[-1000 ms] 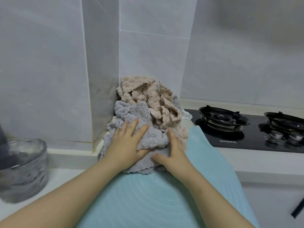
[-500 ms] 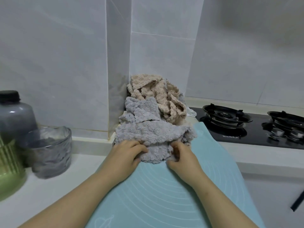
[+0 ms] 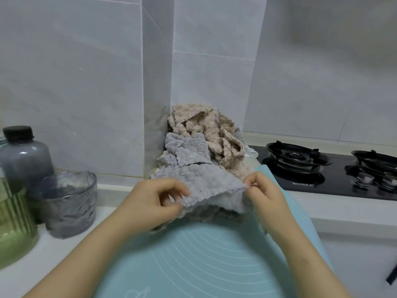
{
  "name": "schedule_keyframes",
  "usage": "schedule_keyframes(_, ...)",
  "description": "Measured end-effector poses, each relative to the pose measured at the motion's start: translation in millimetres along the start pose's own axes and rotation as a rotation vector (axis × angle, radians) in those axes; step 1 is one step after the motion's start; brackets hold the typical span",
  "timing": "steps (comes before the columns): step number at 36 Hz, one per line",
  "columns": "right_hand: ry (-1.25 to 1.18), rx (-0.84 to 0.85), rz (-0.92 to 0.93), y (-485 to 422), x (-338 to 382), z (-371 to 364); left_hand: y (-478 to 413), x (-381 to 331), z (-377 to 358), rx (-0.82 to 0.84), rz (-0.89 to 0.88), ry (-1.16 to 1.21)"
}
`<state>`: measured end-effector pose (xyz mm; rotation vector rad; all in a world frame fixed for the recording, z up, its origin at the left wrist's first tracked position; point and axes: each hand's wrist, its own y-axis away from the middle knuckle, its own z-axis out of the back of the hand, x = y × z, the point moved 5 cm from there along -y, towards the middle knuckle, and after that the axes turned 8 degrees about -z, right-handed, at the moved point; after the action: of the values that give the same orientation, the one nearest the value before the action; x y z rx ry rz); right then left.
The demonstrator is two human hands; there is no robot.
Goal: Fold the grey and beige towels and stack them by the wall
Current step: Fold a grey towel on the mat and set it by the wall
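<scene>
Both hands pinch the near edge of the grey towel (image 3: 211, 182). The left hand (image 3: 150, 201) holds its left corner between thumb and curled fingers. The right hand (image 3: 264, 194) nips the right corner with thumb and fingertips. The edge is stretched between them, raised just above the far end of the blue mat (image 3: 204, 259). The rest of the towel trails back into the heap in the wall corner (image 3: 158, 87).

At the left of the counter (image 3: 28, 263) stand three containers. The smoky bottle (image 3: 23, 158) has a black cap. The grey textured glass (image 3: 68, 203) stands just right of it, and the green ribbed jar (image 3: 12, 224) is nearest. Tinted walls hide their contents.

Half a second ago both hands lay low on the mat, bunching this same edge. Now it is lifted and pulled wider.

Counted: two hands and one mat. At least two grey pieces show, the held one and another grey towel (image 3: 187, 150) behind it. The beige towels (image 3: 206, 130) are crumpled together on top, too tangled to number. The black hob (image 3: 335, 177) at the right has two burners.
</scene>
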<state>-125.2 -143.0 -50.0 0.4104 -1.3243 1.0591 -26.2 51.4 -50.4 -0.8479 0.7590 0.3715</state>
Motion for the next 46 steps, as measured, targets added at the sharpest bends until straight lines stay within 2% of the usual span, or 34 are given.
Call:
schedule_keyframes(4, 0.026, 0.386, -0.115, 10, 2, 1, 11, -2, -11, 0.353, 0.098, 0.324)
schedule_keyframes(5, 0.029, 0.47, -0.145, 15, 3, 3, 11, -3, -13, 0.38, 0.132, 0.372)
schedule_keyframes(7, -0.037, 0.583, -0.224, 22, 3, 4, 9, 2, -11, 0.281, 0.169, 0.36)
schedule_keyframes(8, -0.08, 0.567, -0.258, 22, 4, 6, 6, 8, -6, 0.157, 0.137, 0.241)
schedule_keyframes(9, -0.095, 0.481, -0.267, 19, 3, 8, 3, 12, 2, 0.027, 0.058, 0.0)
schedule_keyframes(11, -0.015, 0.169, -0.217, 8, -4, 17, 1, 13, 13, -0.121, -0.071, -0.494)
schedule_keyframes(13, 0.192, -0.118, -0.136, 0, -10, 24, 2, 10, 15, -0.174, -0.07, -0.542)
schedule_keyframes(14, 0.317, -0.159, -0.11, -2, -13, 22, 2, 11, 13, -0.152, -0.052, -0.54)
schedule_keyframes(15, 0.428, -0.131, -0.118, -1, -16, 17, 1, 11, 7, -0.095, -0.055, -0.564)
schedule_keyframes(19, 0.728, 0.182, -0.165, 1, -36, -10, -1, 19, -9, 0.127, -0.07, -0.63)
schedule_keyframes(23, 0.781, 0.292, -0.209, 4, -39, -15, 0, 19, -5, 0.192, 0.06, -0.619)
schedule_keyframes(26, 0.56, 0.281, -0.274, 5, -34, -9, 1, 19, -4, 0.174, 0.092, -0.55)
schedule_keyframes(28, 0.474, 0.211, -0.29, 4, -31, -4, 2, 23, -5, 0.184, 0.084, -0.614)
schedule_keyframes(30, 0.602, 0.195, -0.273, 4, -30, -3, 3, 25, -9, 0.26, 0.072, -0.69)
schedule_keyframes(35, 0.838, 0.409, -0.255, 10, -33, -19, 7, 29, -20, 0.483, 0.055, -0.823)
schedule_keyframes(39, 0.723, 0.36, -0.175, 8, -28, -16, 7, 32, -21, 0.476, 0.017, -0.855)
schedule_keyframes(41, 0.676, 0.332, -0.182, 7, -28, -14, 9, 33, -23, 0.483, 0.063, -0.829)
schedule_keyframes(44, 0.708, 0.357, -0.227, 7, -32, -14, 10, 35, -24, 0.466, 0.121, -0.851)
schedule_keyframes(46, 0.758, 0.405, -0.256, 8, -36, -17, 8, 34, -23, 0.42, 0.085, -0.904)
